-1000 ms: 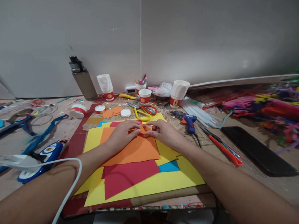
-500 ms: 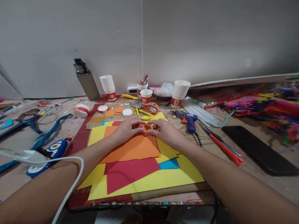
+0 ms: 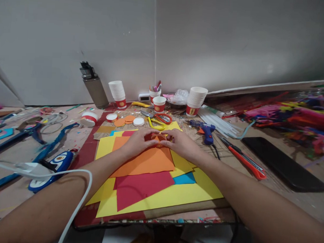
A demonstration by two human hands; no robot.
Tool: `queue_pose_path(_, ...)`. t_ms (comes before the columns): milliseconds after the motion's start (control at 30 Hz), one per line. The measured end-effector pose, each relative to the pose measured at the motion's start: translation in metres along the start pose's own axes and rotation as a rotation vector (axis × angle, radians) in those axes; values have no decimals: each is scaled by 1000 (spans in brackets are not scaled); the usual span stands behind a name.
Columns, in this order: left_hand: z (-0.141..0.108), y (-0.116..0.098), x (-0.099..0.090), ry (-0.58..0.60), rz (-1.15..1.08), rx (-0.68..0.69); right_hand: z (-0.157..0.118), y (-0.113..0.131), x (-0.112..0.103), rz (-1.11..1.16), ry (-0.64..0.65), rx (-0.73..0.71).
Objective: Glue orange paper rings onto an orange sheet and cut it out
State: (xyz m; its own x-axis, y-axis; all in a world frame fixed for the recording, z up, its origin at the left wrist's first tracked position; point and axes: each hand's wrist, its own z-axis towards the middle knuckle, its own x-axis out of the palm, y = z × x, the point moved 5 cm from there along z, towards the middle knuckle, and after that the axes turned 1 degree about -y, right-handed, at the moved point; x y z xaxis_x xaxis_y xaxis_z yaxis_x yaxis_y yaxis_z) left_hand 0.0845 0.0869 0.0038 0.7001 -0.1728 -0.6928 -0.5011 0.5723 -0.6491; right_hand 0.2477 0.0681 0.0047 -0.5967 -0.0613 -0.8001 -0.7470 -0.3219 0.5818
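Note:
My left hand [image 3: 140, 141] and my right hand [image 3: 179, 142] meet above a stack of coloured paper. Between their curled fingers is a small orange paper piece [image 3: 159, 138], partly hidden, which both hands grip from opposite sides. Its exact shape cannot be made out. Beneath lies an orange sheet [image 3: 146, 162], on top of a red sheet [image 3: 143, 189] and yellow sheets [image 3: 202, 190], with a blue corner [image 3: 184, 178] sticking out. Just beyond my fingers rest yellow-handled scissors [image 3: 156, 125] and a red-handled pair [image 3: 163, 118].
Behind are cup stacks [image 3: 117, 93] [image 3: 196, 101], a single paper cup [image 3: 159, 105], orange discs [image 3: 120, 123] and a bottle [image 3: 94, 89]. To the right lie a blue glue gun [image 3: 207, 133], a red utility knife [image 3: 247, 160] and a black phone [image 3: 284, 164]. A white cable [image 3: 87, 190] crosses my left forearm.
Both hands stay together over the orange sheet, with a slight shift of the fingers around the orange piece. The whole view has moved very slightly.

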Motion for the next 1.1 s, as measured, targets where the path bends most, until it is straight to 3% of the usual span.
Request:
queue_pose_path(133,-1,3,1,-5,-9,-14,0,1,-3,39,5,-1)
queue_pose_path(300,-2,6,1,-14,-31,-23,2,-5,-9,78,-86,52)
queue_pose_path(500,-2,7,2,-14,-39,-23,2,-7,-9,41,-33,71)
queue_pose_path(733,-1,5,2,-7,-40,-11,1,-5,-27,-22,-133,113)
queue_pose_path(933,-1,6,2,-7,-26,-20,-3,4,-15,-12,23,70)
queue_pose_path(1100,0,8,3,-1,-27,-9,-3,5,-9,-11,57,55)
